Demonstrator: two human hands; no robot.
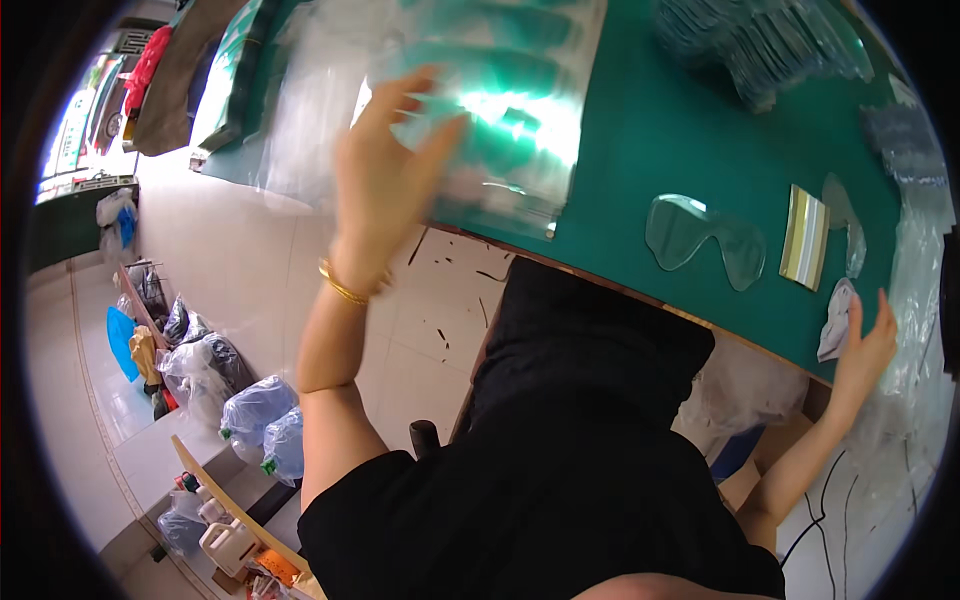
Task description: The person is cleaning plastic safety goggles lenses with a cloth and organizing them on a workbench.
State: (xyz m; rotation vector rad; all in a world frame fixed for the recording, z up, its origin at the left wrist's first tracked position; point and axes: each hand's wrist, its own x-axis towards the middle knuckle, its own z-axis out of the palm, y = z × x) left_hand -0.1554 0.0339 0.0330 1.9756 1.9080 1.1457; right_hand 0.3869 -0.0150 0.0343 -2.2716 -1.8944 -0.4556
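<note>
My left hand [390, 170], slightly blurred, hovers over shiny clear plastic sheets or bags [530, 130] at the table's front left. Its thumb and fingers are apart and nothing shows between them. A gold bracelet [345, 285] circles that wrist. On the right, my right hand [868, 350] is at the table edge with fingers stretched out, beside a small white piece [836, 322]; whether they touch I cannot tell. Nearby lie a clear mask-shaped plastic piece [685, 235], a yellow-and-silver striped strip [803, 238] and another clear curved piece [845, 225].
A stack of clear plastic pieces [760, 50] covers the far right of the green table [630, 150]. Clear plastic wrap [915, 270] hangs along the right edge. On the floor at left stand bagged items [195, 370] and large clear blue bottles [260, 415].
</note>
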